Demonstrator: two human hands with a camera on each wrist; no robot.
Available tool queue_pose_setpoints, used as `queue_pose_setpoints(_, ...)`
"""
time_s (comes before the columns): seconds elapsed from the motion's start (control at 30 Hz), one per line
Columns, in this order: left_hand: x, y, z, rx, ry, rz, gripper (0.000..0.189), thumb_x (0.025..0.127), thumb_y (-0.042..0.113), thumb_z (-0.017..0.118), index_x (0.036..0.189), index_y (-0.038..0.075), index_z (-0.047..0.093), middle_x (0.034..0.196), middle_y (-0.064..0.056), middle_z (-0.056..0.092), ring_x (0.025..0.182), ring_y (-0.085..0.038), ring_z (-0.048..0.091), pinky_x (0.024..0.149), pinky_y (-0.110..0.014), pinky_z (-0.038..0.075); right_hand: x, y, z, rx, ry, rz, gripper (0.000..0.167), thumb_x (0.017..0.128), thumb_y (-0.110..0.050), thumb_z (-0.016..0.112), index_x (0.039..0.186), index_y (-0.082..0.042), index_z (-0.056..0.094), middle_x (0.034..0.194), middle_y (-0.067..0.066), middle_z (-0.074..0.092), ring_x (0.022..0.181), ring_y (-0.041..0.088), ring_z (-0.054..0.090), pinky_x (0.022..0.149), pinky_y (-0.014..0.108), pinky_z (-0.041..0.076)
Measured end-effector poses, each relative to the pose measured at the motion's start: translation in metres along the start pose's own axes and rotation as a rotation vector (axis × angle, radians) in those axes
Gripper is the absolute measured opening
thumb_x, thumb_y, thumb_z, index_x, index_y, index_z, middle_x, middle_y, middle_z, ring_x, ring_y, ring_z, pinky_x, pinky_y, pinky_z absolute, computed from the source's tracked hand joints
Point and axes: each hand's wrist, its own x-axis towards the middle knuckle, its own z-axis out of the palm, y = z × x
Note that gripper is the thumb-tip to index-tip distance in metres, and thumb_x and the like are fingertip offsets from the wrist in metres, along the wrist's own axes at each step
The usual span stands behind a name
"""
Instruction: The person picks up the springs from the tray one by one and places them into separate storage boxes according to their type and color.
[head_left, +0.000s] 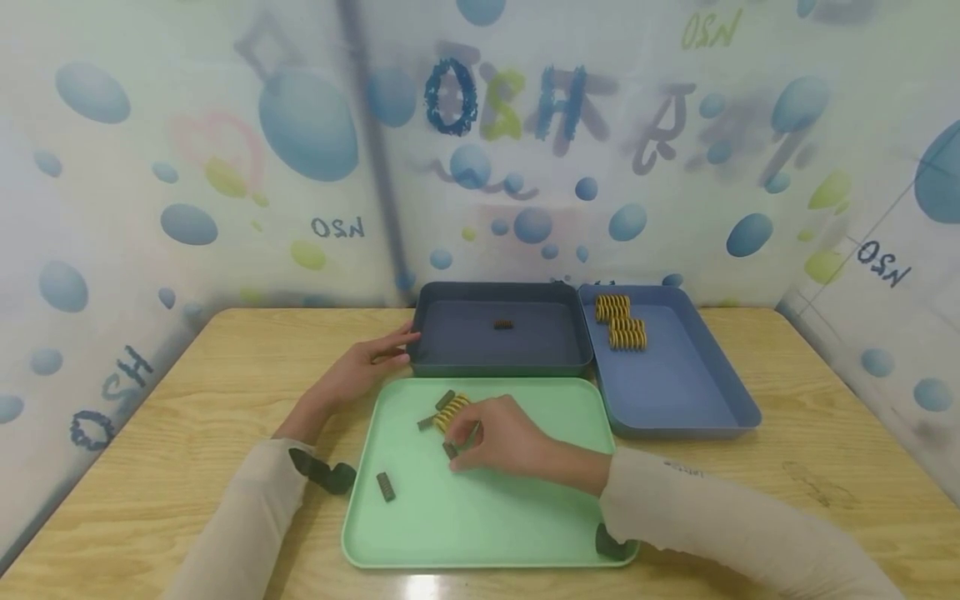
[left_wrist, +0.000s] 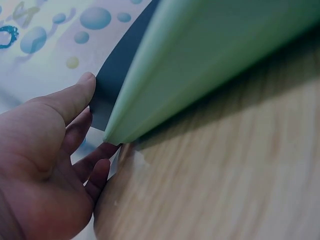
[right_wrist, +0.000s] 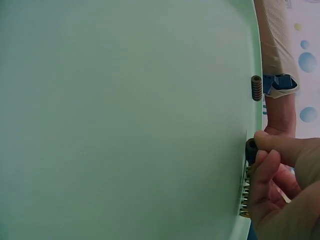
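Right hand (head_left: 502, 437): just below centre of the head view, thumb and forefinger pinching one small dark spring (head_left: 450, 451).
Pinched spring: right there at the fingertips, to the left of the palm in frame, long axis slanting upper left to lower right.
Yellow spring (head_left: 452, 412): just above, leaning the opposite way, partly behind the fingers.
Left hand (head_left: 362, 367): farther off, left of centre, fingers loosely extended, touching the left rim of the dark tray (head_left: 498, 370), gripping nothing visible.
Nearer: right, clearly.
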Motion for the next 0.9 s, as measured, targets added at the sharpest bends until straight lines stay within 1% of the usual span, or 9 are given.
queue_pose_setpoints(0.1, -0.004, 0.013, -0.001, -0.007, -0.007, -0.007, 0.043, 0.099, 0.015, 0.054, 0.140, 0.006, 0.048, 0.154, -0.007, 0.029, 0.141, -0.027, 0.022, 0.110, -0.051, 0.022, 0.000, 0.001, 0.000, -0.012, -0.004, -0.011, 0.021, 0.069, -0.006, 0.085, 0.085, -0.011, 0.072, 0.077, -0.005, 0.067, 0.066, 0.005, 0.060, 0.061, 0.021, 0.050)
queue_pose_setpoints(0.2, -0.007, 0.025, -0.002, -0.001, -0.024, -0.012, 0.044, 0.099, 0.014, 0.054, 0.141, 0.003, 0.047, 0.154, -0.010, 0.028, 0.141, -0.029, 0.023, 0.110, -0.051, 0.023, 0.001, 0.002, -0.001, -0.026, -0.022, 0.009, 0.021, 0.070, -0.005, 0.083, 0.085, -0.014, 0.072, 0.076, -0.008, 0.067, 0.066, 0.004, 0.059, 0.061, 0.021, 0.049)
queue_pose_setpoints(0.23, -0.007, 0.026, -0.003, -0.003, -0.028, -0.014, 0.044, 0.099, 0.015, 0.053, 0.141, 0.003, 0.046, 0.154, -0.010, 0.028, 0.141, -0.029, 0.023, 0.110, -0.051, 0.023, 0.001, 0.003, -0.001, -0.026, -0.029, 0.016, 0.021, 0.070, -0.005, 0.083, 0.085, -0.014, 0.072, 0.075, -0.009, 0.067, 0.067, 0.003, 0.059, 0.062, 0.021, 0.049)
queue_pose_setpoints(0.33, -0.008, 0.028, -0.003, -0.006, -0.039, -0.015, 0.044, 0.100, 0.015, 0.053, 0.142, 0.003, 0.045, 0.154, -0.012, 0.027, 0.141, -0.031, 0.022, 0.109, -0.052, 0.023, 0.001, 0.005, -0.003, -0.018, -0.051, 0.032, 0.021, 0.072, -0.005, 0.082, 0.087, -0.016, 0.073, 0.076, -0.011, 0.067, 0.067, 0.002, 0.059, 0.062, 0.021, 0.049)
queue_pose_setpoints(0.47, -0.008, 0.027, -0.003, -0.017, -0.038, -0.012, 0.044, 0.100, 0.015, 0.053, 0.142, 0.003, 0.045, 0.155, -0.011, 0.026, 0.141, -0.030, 0.021, 0.110, -0.052, 0.023, 0.001, 0.011, -0.006, 0.013, -0.086, 0.031, 0.020, 0.074, -0.007, 0.081, 0.090, -0.017, 0.074, 0.079, -0.012, 0.068, 0.070, 0.002, 0.061, 0.065, 0.022, 0.050)
queue_pose_setpoints(0.63, -0.008, 0.028, -0.003, -0.004, -0.033, -0.008, 0.044, 0.099, 0.015, 0.053, 0.141, 0.003, 0.046, 0.154, -0.011, 0.027, 0.141, -0.031, 0.022, 0.110, -0.053, 0.022, 0.000, 0.020, -0.009, 0.053, -0.137, 0.029, 0.019, 0.077, -0.012, 0.080, 0.094, -0.021, 0.075, 0.081, -0.014, 0.068, 0.068, 0.004, 0.059, 0.062, 0.022, 0.049)
queue_pose_setpoints(0.73, -0.008, 0.028, -0.003, 0.004, -0.033, -0.011, 0.044, 0.099, 0.014, 0.053, 0.141, 0.002, 0.046, 0.154, -0.011, 0.027, 0.141, -0.031, 0.021, 0.110, -0.053, 0.021, 0.000, 0.023, -0.010, 0.064, -0.154, 0.017, 0.020, 0.077, -0.015, 0.081, 0.094, -0.022, 0.075, 0.081, -0.015, 0.068, 0.066, 0.005, 0.059, 0.060, 0.022, 0.048)
queue_pose_setpoints(0.9, -0.008, 0.027, -0.003, -0.002, -0.033, -0.016, 0.043, 0.099, 0.014, 0.053, 0.141, 0.003, 0.046, 0.154, -0.010, 0.027, 0.141, -0.030, 0.021, 0.110, -0.052, 0.021, 0.001, 0.022, -0.009, 0.073, -0.159, 0.012, 0.020, 0.074, -0.020, 0.084, 0.092, -0.021, 0.075, 0.079, -0.014, 0.068, 0.064, 0.005, 0.059, 0.058, 0.022, 0.048)
